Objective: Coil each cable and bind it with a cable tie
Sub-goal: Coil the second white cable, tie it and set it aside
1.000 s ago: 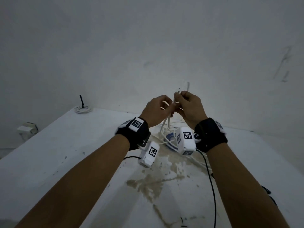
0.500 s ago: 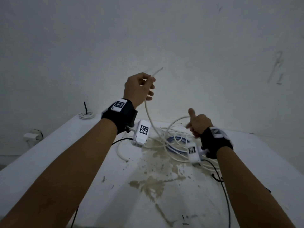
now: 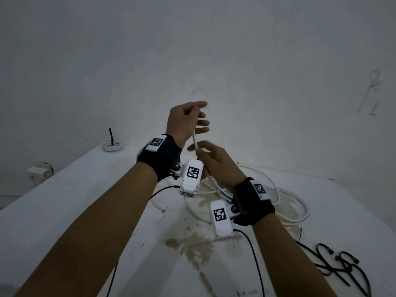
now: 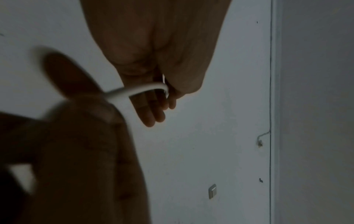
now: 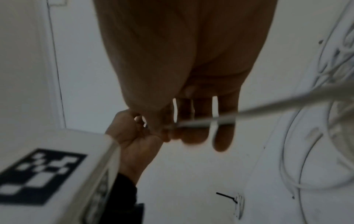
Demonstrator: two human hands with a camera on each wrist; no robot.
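A long white cable (image 3: 194, 139) rises from a loose pile (image 3: 285, 202) on the white table (image 3: 64, 200). My left hand (image 3: 199, 112) is raised above the table and pinches the cable near its free end, with the other fingers spread. Just below it, my right hand (image 3: 198, 150) pinches the same cable between thumb and fingers. In the left wrist view the cable (image 4: 138, 90) bends out of my left hand (image 4: 164, 94). The right wrist view shows the cable (image 5: 201, 122) crossing my right fingers (image 5: 224, 136).
Several black cable ties (image 3: 342, 266) lie at the table's near right. A small white coil with a black tie sticking up (image 3: 111, 144) sits at the back left corner. A white box (image 3: 39, 170) hangs off the left edge. A brown stain (image 3: 192, 247) marks the table's middle.
My right hand rose from the pile and took hold of the cable just under my left hand. The left hand came down and toward the middle, still holding the cable end.
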